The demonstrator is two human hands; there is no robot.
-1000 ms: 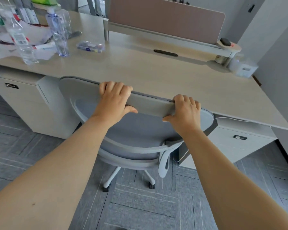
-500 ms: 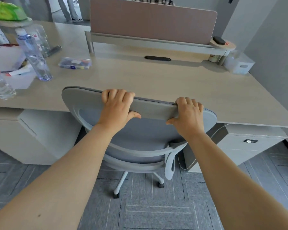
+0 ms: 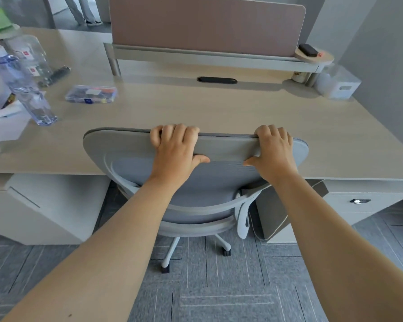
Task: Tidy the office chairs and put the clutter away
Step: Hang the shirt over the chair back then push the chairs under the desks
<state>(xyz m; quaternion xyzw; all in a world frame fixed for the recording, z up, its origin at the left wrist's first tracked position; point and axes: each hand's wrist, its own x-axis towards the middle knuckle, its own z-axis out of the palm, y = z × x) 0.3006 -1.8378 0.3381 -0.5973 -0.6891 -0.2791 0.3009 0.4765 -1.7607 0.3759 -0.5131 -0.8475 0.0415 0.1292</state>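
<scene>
Beneath the worktop (image 3: 196,126) near edge, left hand (image 3: 176,154) and right hand (image 3: 273,154) clamped the chair (image 3: 130,154) backrest top, apparently to steer it in

Pale wood desk (image 3: 219,117), wide, running left to right. Pinkish screen (image 3: 207,24) stands upright along its far edge, above a grey shelf (image 3: 207,58) on a post. Black oval grommet (image 3: 216,80) sits in the desktop just under the shelf. Round tray (image 3: 323,59) at the shelf's right end carries a small black item (image 3: 308,49). White box (image 3: 342,86) stands at the far right corner near the grey wall (image 3: 386,54). White cabinet (image 3: 44,212) under the desk at left; drawer (image 3: 335,203) with metal handle (image 3: 360,201) at right. Grey patterned carpet (image 3: 219,298). Someone's legs (image 3: 79,10) in the background, top left.
</scene>
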